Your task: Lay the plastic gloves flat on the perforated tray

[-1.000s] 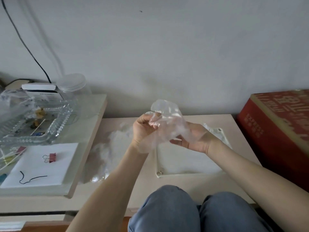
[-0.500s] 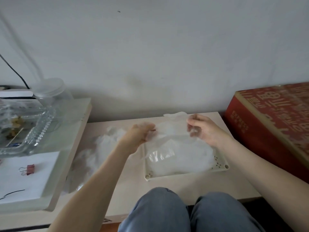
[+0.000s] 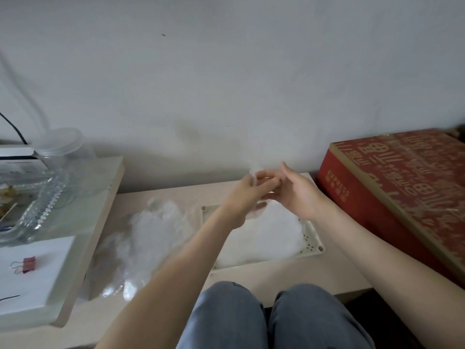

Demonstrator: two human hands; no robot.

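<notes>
The perforated tray (image 3: 312, 239) lies on the low beige table in front of my knees. Clear plastic gloves (image 3: 271, 233) lie spread over it as a whitish film. My left hand (image 3: 245, 195) and my right hand (image 3: 300, 196) meet above the tray's far edge. The left fingers pinch a wisp of a clear glove (image 3: 253, 170) that sticks up above them; motion blur hides the rest of it. On the right hand the thumb is raised away from the fingers, whose tips touch the left fingers.
A loose pile of more clear gloves (image 3: 141, 238) lies on the table left of the tray. A raised white shelf (image 3: 100, 205) on the left carries a glass dish, a clear jar and a binder clip. A red box (image 3: 402, 187) stands against the table's right side.
The hands, spread apart with the glove stretched over the tray, have come together at the tray's far edge. My right thumb has lifted off the glove.
</notes>
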